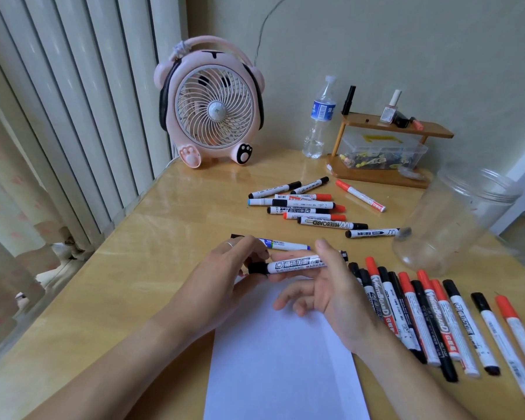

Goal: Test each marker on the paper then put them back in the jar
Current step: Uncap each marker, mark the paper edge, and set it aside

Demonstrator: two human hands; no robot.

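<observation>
Held marker (pixel 297 265): black cap, white barrel, printed "WHITEBOARD MARKER"; it lies level just above the top edge of the paper (pixel 282 353).
Left hand (pixel 225 277): fingers closed on the black cap end of the held marker; a ring is on one finger.
Right hand (pixel 325 286): thumb and forefinger pinch the barrel; the other fingers are loose.
Paper: one white sheet, on the counter (pixel 134 268), under both hands.
Row of markers (pixel 431 322): right of the paper, about eleven, red and black caps; some read "WHITEBOARD 888".
Heap of markers (pixel 309 204): behind the paper, about ten; one reads "WHITEBOARD".
Blue marker (pixel 285 244): just behind the hands.
Jar (pixel 455 219): clear, one, right and behind the paper, holds no markers.
</observation>
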